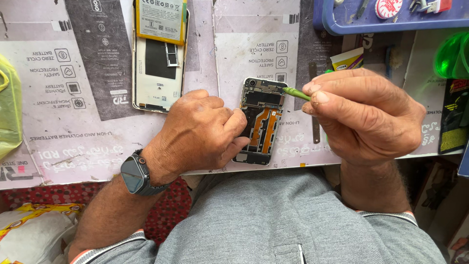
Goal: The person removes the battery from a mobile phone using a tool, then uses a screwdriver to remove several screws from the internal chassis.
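Both hands are working near the front edge of the worktop (97, 146): the left hand (200, 132) is curling closed on the opened phone (261, 122), while the right hand (364, 115) is pinching a green screwdriver (295, 93) at its top corner. Should the tip be slipping, it is likely gouging the exposed board or orange flex cables (264, 129).

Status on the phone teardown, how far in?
Done: back cover off, lying aside with the battery on it. In hand: left hand steadies the opened phone; right hand works a green tool at its top corner. Left: boards and orange ribbon cables remain inside.
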